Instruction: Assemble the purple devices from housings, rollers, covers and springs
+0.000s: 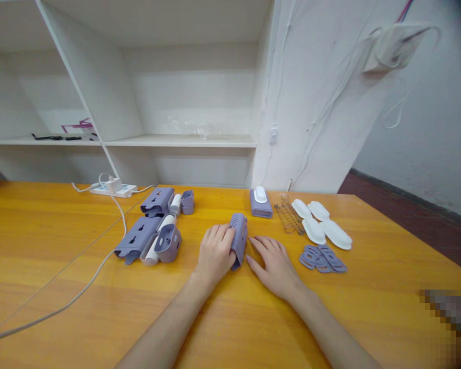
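Note:
A purple plastic housing [239, 241] with a patch of small holes stands on edge on the wooden table, in front of me. My left hand [216, 251] is closed around its left side. Just to its right lies my right hand [271, 261], fingers spread and low over the tabletop, the fingertips close to the housing; whether they touch it I cannot tell. Left of my hands sit more purple housings [138, 238], white cylinders [170, 221] and purple cups [168, 243]. Behind the right hand is a purple box [261, 209] with a white oval piece on top.
To the right lie several white oval covers [336, 234], metal springs [290, 212] and flat purple plates [322, 259]. A power strip [115, 190] with a grey cable [88, 289] runs along the left. White shelving [184, 141] stands behind the table [215, 338].

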Demonstrator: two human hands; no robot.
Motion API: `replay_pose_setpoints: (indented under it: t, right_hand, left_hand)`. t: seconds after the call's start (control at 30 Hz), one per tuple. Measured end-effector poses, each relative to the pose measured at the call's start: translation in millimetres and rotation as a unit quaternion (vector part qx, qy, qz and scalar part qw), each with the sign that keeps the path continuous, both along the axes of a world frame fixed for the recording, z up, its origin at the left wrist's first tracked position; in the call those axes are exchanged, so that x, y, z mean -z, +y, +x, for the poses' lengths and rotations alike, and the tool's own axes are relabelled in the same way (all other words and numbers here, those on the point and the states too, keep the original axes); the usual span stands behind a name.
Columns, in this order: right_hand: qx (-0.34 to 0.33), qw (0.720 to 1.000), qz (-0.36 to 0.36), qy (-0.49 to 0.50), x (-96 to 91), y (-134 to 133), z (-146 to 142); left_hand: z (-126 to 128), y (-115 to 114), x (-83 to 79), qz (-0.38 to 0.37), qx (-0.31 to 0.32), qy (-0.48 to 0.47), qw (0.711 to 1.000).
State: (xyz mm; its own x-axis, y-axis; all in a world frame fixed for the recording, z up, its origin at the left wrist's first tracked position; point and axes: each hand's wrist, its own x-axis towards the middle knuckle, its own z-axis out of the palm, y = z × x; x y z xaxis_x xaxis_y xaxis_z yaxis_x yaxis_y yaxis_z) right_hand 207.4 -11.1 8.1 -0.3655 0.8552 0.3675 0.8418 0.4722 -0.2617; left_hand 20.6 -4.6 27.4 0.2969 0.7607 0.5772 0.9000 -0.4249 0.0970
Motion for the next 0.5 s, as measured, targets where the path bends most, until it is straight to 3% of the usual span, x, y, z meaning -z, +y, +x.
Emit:
replay_pose_setpoints:
  t: [0.17,0.37,0.5]
  right_hand:
    - [0.002,1.000,0.000,0.021,0.4,0.2,1.2]
    - [-0.010,1.000,-0.006,0.021,-2.1,-1.8,1.6]
    - [-0.006,1.000,-0.005,0.011,-2.1,-2.5,1.2]
  left_hand:
    - [-3.3,4.3,1.3,-0.068,-0.106,0.027,0.992]
    - [0.0,3.9,2.7,-0.120,-0.120,0.046,0.984]
    - [5.7,-13.1,-10.3,-0.128,-0.137,0.062,0.980]
